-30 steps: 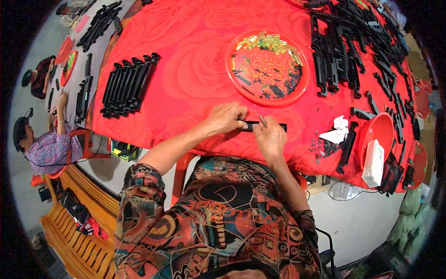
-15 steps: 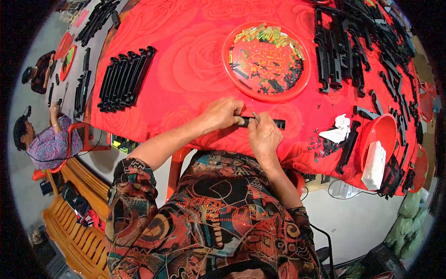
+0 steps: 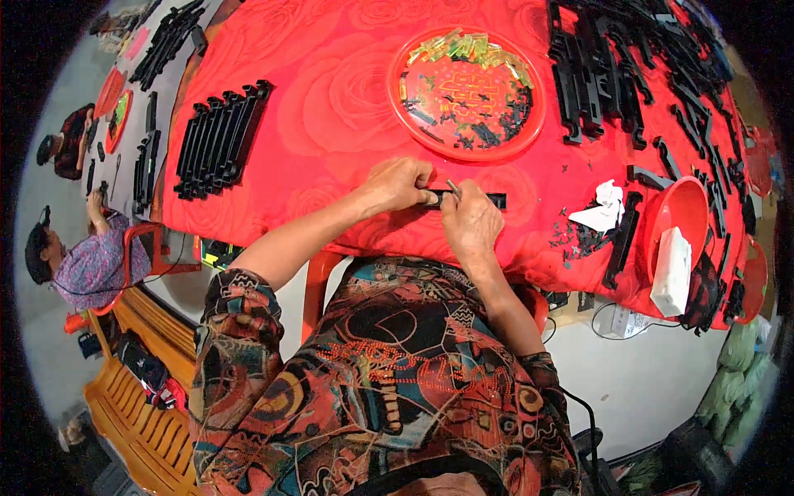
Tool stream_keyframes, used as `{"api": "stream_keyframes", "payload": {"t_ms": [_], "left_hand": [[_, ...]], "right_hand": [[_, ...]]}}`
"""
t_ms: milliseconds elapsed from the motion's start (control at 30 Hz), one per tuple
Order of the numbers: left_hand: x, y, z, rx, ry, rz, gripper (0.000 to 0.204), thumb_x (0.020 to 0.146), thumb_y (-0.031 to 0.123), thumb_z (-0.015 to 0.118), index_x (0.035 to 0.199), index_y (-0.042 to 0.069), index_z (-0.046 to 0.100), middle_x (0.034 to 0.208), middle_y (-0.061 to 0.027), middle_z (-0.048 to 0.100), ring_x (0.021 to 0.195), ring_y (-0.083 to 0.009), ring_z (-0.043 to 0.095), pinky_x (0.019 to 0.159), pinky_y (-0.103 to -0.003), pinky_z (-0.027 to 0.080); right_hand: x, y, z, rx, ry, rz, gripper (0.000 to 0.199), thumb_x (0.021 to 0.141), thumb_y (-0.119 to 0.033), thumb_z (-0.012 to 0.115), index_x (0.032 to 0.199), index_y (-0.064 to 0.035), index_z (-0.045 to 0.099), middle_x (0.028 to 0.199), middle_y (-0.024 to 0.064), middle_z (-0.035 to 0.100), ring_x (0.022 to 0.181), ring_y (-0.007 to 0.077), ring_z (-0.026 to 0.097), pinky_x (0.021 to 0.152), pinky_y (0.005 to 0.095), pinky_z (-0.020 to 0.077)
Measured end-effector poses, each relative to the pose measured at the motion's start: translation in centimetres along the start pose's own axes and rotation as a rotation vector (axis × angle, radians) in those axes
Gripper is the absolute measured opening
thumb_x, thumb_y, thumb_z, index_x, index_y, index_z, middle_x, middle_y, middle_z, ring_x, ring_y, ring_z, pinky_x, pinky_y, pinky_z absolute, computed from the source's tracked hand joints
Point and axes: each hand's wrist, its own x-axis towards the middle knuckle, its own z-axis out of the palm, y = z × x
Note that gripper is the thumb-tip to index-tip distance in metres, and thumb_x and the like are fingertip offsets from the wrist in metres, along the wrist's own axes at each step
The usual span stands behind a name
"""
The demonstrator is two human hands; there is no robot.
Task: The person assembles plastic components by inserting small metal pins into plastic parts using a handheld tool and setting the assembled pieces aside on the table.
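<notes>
A long black plastic bar lies across the table's near part, between my two hands. My left hand is closed on its left end, thumb and fingers pinching. In my closed right hand is a thin metal tool, its end sticking up above the fist over the bar. The tool's tip is hidden, so its kind does not show. Beyond the hands sits a round red tray with clear yellowish pieces along its far side and small black parts in the middle and right.
A row of black bars lies at left. More black bars crowd the right side. Near the right edge are a white tissue, loose black bits, a red bowl and a white box. Another person sits at left.
The view has shifted slightly, moving the tray and the right-hand things a little upward in it. Both hands keep their places on the bar, the right still gripping the tool.
</notes>
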Motion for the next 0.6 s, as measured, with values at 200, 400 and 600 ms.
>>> {"api": "stream_keyframes", "payload": {"t_ms": [200,400,600], "left_hand": [[0.3,0.4,0.0,0.004,-0.016,-0.063,0.037,0.062,0.031,0.079,0.066,0.005,0.052,0.061,-0.0113,0.057,0.067,-0.0305,0.059,0.056,-0.043,0.041],[0.5,0.8,-0.1,0.053,-0.022,-0.086,0.037,0.061,0.033,0.079,0.068,0.006,0.055,0.066,-0.0114,0.060,0.071,-0.0299,0.061,0.058,-0.043,0.043],[0.4,0.4,0.4,0.061,0.017,-0.073,0.038,0.062,0.033,0.079,0.067,0.006,0.052,0.063,-0.0100,0.056,0.066,-0.0279,0.058,0.056,-0.042,0.041]], "right_hand": [[0.0,-0.1,0.1,-0.013,0.019,0.000,0.017,0.077,-0.017,0.061,0.075,-0.0022,0.052,0.068,0.0195,0.058,0.066,0.0400,0.059,0.058,0.0492,0.0438],[0.1,-0.1,0.0,-0.056,0.016,-0.042,0.017,0.078,-0.017,0.059,0.075,-0.0023,0.052,0.069,0.0193,0.059,0.066,0.0400,0.059,0.057,0.0491,0.0444],[0.4,1.8,-0.4,-0.060,-0.022,-0.150,0.019,0.085,-0.020,0.053,0.078,-0.0019,0.055,0.071,0.0193,0.058,0.067,0.0380,0.059,0.058,0.0472,0.0448]]}}
